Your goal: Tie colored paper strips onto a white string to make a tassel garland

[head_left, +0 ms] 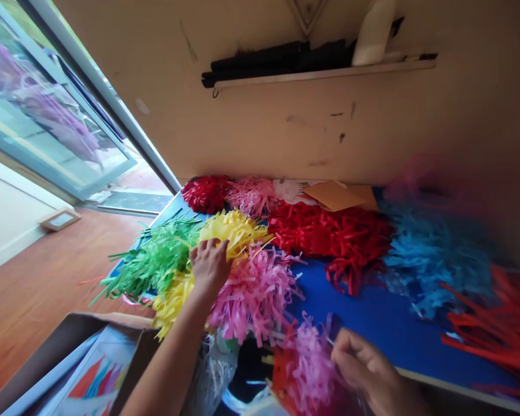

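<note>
1. Head view, hands: the left hand (pixel 210 263) reaches forward over the near edge of the blue table (pixel 372 323), fingers curled down into the yellow pom-pom (pixel 236 231) and gripping its strips about the middle. The right hand (pixel 368 370) sits low and close, fingers bent together just beside a small magenta pom-pom (pixel 309 364). It seems to pinch a thin strand, but the blur leaves it unclear whether anything is really held
2. Head view, where the yellow pom-pom lies: on the left part of the table, touching the green pom-pom (pixel 156 260) on its left and the pink pom-pom (pixel 255 292) on its right, with red strips (pixel 329 234) beyond and light blue strips (pixel 429 260) well apart to the right. A cardboard box (pixel 69 341) stands below the table's near-left corner
3. Handling it well, as I judge: grip the bound core, not the loose tips, since thin paper strips tear and snag on the neighbours. Lift straight up so the pink and green strands slip free
4. Direction: its long axis runs diagonally from near-left, by the box, to far-right. The fuller tuft points far-right and the looser tail hangs toward the near edge
</note>
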Motion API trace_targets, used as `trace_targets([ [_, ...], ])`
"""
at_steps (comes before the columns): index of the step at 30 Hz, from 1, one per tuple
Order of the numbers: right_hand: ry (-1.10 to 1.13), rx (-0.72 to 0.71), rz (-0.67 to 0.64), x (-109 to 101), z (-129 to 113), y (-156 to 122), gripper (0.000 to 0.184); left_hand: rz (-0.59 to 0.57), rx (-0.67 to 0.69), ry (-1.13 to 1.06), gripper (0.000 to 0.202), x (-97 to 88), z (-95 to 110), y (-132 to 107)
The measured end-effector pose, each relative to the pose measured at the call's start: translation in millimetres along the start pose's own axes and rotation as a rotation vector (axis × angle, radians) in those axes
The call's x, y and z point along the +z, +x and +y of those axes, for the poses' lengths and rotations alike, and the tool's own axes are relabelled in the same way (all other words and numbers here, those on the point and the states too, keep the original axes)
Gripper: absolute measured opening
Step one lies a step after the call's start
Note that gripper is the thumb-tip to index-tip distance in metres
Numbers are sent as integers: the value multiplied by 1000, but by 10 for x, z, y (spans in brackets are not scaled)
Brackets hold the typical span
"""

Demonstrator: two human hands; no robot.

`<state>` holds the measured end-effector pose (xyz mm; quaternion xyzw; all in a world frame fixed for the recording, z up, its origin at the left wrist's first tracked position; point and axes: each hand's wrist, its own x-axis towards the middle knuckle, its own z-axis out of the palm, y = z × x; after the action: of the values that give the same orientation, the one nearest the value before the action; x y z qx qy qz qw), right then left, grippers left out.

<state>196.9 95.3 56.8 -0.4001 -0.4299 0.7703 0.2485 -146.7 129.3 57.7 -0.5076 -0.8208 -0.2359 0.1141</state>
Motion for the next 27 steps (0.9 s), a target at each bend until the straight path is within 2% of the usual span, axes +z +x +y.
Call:
trace_targets([
  [2,-1,-15,-5,-5,15,26,54,-75,45,45,13,37,6,143],
  [5,45,-20,49,-96,68,37,53,-113,87,78,15,-41,-148,364],
  [7,83,-39,100,-187,114,51,50,-94,105,74,15,-173,-281,521],
  [9,140,-75,145,-260,142,84,44,-6,78,62,18,-319,-304,637],
  [11,217,-144,179,-276,131,134,40,134,37,45,27,-423,-117,635],
  [13,269,-225,204,-218,83,199,42,249,98,-8,30,-439,284,462],
  [14,274,-245,207,-169,51,238,45,287,265,-96,24,-410,531,313],
  [16,263,-239,210,-64,-8,343,52,204,606,-249,15,-280,1005,-64],
  [18,241,-229,262,-6,-46,491,59,95,773,-364,21,-80,1333,-446],
  [20,222,-276,381,-33,-55,661,55,6,817,-427,23,153,1482,-723],
  [22,205,-351,532,-124,-34,803,47,-112,817,-392,26,368,1517,-850],
  [25,207,-392,690,-276,34,881,42,-232,762,-251,32,573,1500,-818],
  [27,213,-378,757,-357,88,834,40,-257,707,-174,38,614,1456,-712],
])
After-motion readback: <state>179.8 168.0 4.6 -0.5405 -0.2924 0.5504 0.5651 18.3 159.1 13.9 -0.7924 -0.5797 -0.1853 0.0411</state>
